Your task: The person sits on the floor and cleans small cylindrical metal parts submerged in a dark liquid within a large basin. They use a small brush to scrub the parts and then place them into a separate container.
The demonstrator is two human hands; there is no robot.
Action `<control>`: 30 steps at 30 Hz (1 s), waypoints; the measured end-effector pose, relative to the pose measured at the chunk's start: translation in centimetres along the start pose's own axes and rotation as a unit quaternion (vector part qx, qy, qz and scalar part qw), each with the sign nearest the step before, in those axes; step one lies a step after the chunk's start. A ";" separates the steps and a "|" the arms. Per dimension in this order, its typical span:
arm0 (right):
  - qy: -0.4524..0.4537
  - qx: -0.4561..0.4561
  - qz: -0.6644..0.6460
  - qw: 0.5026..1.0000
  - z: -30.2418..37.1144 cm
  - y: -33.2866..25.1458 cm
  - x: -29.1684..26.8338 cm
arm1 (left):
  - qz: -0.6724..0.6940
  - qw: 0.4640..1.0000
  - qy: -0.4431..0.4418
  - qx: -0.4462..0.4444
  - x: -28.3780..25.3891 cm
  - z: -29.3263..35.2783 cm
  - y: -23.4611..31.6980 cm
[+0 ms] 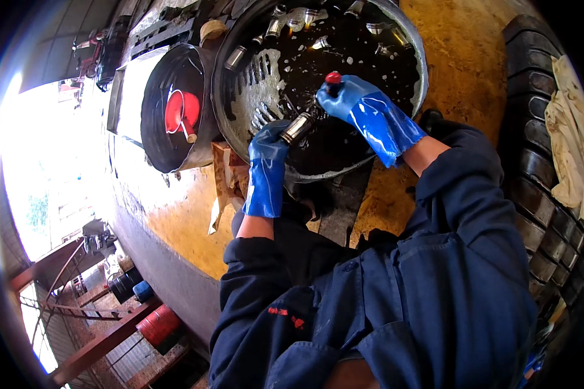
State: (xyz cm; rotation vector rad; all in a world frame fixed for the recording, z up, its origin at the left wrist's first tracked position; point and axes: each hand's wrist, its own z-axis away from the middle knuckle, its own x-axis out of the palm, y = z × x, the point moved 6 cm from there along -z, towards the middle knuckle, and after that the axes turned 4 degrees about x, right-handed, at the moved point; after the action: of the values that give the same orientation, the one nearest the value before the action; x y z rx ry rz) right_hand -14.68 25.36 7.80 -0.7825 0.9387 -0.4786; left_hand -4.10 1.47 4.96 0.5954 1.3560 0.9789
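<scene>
My left hand (268,144), in a blue rubber glove, is closed around one end of a shiny metal cylinder (297,128) and holds it slanted over a large round basin (423,71). My right hand (351,97), gloved the same way, is closed on a tool with a round red end (333,78). The red end sticks up above the fist; the tool's other end, near the cylinder, is too dark to make out. Dark liquid with patches of foam fills the basin. Several similar metal cylinders, one of them at the left side (235,58), lie in it.
Left of the basin stands a smaller black tub (148,129) with a red dipper (183,110) in it. A worn carton (221,172) sits between them and me. To the right are a ridged black track or tyre (528,129) and a beige cloth (567,123). Drums (159,326) stand at lower left.
</scene>
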 end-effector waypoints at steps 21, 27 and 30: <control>0.046 0.187 -0.159 0.968 0.9 0.8 -0.5 | 0.454 0.867 -0.090 -0.183 5.1 -0.5 1.9; 0.049 0.122 -0.220 0.967 -0.5 0.9 3.8 | 0.513 0.818 -0.040 -0.255 8.6 1.1 3.2; 0.083 0.097 -0.146 0.981 -0.9 1.1 4.3 | 0.567 0.791 -0.017 -0.230 6.6 0.6 1.2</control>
State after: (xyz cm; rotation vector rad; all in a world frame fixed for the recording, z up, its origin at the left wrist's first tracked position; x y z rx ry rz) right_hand -13.19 22.84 4.40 -0.7118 0.9172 -0.8905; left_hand -4.26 7.74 2.59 1.0577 0.5541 2.1695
